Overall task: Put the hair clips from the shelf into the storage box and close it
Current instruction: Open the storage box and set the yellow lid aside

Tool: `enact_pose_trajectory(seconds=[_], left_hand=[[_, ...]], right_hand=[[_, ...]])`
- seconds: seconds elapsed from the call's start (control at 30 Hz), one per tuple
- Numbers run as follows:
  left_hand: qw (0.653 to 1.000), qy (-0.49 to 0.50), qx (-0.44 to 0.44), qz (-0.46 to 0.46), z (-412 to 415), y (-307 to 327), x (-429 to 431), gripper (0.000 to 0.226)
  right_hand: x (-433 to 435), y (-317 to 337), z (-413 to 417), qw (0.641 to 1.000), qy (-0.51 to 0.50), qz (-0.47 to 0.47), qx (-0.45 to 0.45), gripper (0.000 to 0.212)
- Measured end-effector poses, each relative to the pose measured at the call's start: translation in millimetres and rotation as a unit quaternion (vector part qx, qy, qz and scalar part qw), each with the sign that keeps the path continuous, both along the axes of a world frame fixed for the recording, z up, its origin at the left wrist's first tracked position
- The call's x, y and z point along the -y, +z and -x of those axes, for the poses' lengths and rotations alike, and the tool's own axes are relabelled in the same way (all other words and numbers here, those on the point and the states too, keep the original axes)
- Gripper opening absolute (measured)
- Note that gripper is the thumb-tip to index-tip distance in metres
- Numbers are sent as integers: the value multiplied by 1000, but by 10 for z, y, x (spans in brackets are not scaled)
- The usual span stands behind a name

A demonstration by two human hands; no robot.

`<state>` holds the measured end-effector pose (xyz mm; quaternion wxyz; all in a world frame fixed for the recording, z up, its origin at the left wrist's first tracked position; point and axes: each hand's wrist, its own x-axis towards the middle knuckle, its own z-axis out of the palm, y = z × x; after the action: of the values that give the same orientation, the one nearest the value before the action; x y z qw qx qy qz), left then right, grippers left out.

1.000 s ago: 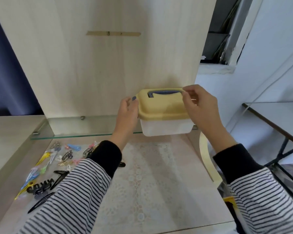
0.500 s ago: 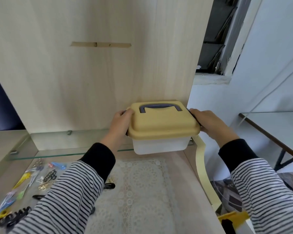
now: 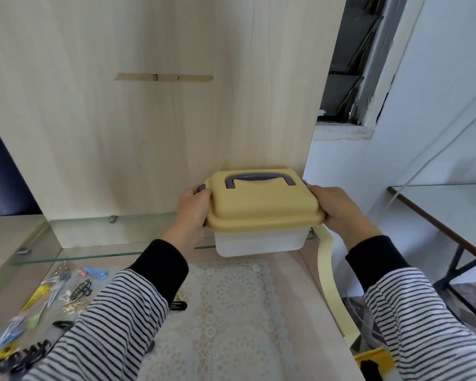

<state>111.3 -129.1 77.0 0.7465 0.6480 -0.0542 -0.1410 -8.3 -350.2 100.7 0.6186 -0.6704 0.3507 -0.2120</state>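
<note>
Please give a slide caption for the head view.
Left hand and right hand grip the closed storage box; hair clips lie nearby.

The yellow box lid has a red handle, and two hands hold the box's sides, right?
No. The head view shows a greyish-blue plastic handle on the yellow plastic lid. The left hand and right hand do hold the translucent box by its sides.

Storage box (image 3: 261,207) between both hands (image 3: 191,213) (image 3: 338,210)

Pale wood panel (image 3: 149,119); white wall (image 3: 437,78); dark window (image 3: 349,64); glass-topped table (image 3: 451,204).
</note>
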Motion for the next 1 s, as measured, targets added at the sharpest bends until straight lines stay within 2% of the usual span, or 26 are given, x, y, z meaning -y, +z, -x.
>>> enact_pose_trajectory(seconds=[0.1, 0.27, 0.5, 0.67, 0.83, 1.0], left_hand=[[1000, 13, 3, 0, 62, 9, -34, 21], [1000, 20, 13, 10, 158, 47, -137, 23], [1000, 6, 24, 16, 413, 2, -352, 17], [999, 9, 26, 31, 672, -84, -516, 25], [1000, 6, -4, 8, 895, -281, -643, 38], [1000, 14, -22, -1, 1119, -457, -687, 33]], right_hand=[[-56, 40, 56, 1000, 3, 4, 10, 15], [-165, 120, 209, 999, 6, 24, 26, 18], [-344, 111, 496, 998, 8, 46, 37, 8], [-470, -30, 734, 998, 9, 47, 34, 10], [-544, -253, 921, 999, -3, 43, 10, 29], [-628, -503, 1077, 1000, -8, 16, -2, 22]])
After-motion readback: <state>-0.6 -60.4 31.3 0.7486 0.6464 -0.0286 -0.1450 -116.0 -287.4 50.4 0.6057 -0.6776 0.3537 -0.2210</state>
